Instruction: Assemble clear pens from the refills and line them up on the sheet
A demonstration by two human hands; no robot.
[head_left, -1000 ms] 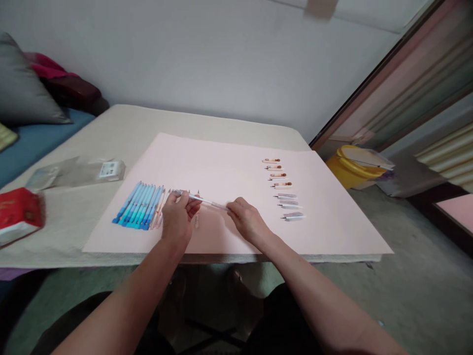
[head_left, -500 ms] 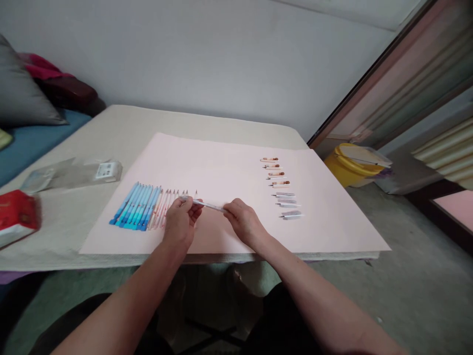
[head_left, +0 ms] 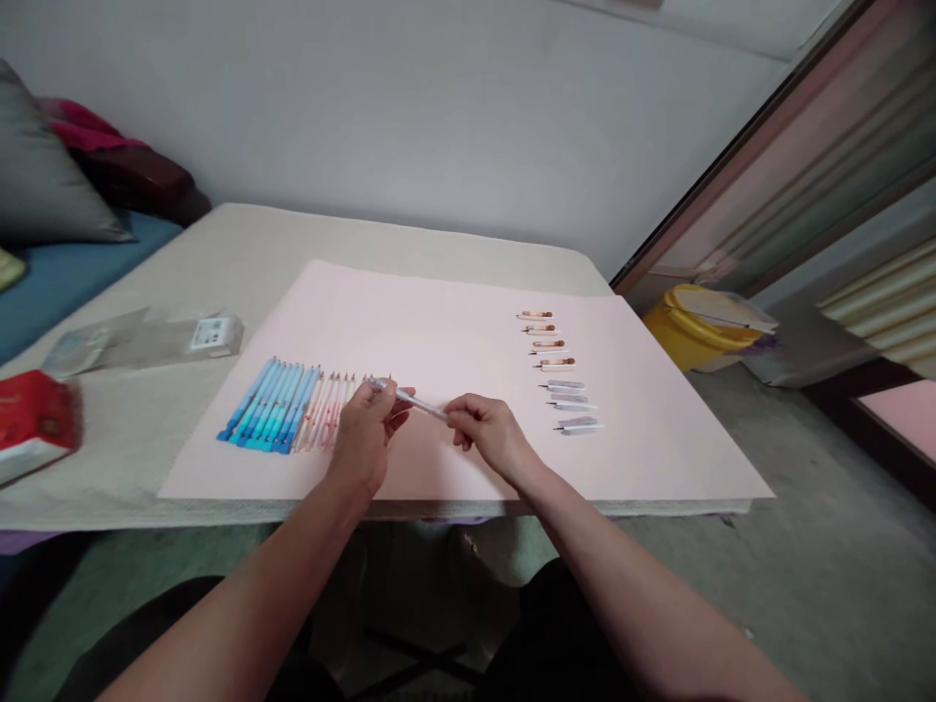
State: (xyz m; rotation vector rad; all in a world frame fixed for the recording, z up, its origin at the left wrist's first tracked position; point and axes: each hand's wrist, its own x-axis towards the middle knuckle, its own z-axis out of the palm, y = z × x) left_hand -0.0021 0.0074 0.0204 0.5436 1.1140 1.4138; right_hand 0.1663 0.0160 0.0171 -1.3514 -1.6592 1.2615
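Observation:
My left hand (head_left: 366, 429) is closed round a thin pale pen (head_left: 418, 402), held slantwise above the pink sheet (head_left: 439, 331). At the pen's right end, my right hand (head_left: 484, 427) pinches with thumb and forefinger. Left of my left hand lies a row of blue pens (head_left: 270, 405), side by side, followed by several white-and-red pens (head_left: 322, 409) partly hidden by that hand. On the right stands a column of short pen parts, brown-patterned barrels (head_left: 557, 364) with thin refills, and below them grey ones (head_left: 574, 401).
A clear plastic bag (head_left: 161, 336) and a red packet (head_left: 33, 424) lie on the cloth-covered table (head_left: 241, 234) at the left. A yellow bucket (head_left: 683, 327) stands on the floor to the right. A wall runs behind the table.
Both hands have shifted slightly to the right with the pen, which now tilts more steeply. My right hand's lower fingers have uncurled a little. The laid-out pens stay put.

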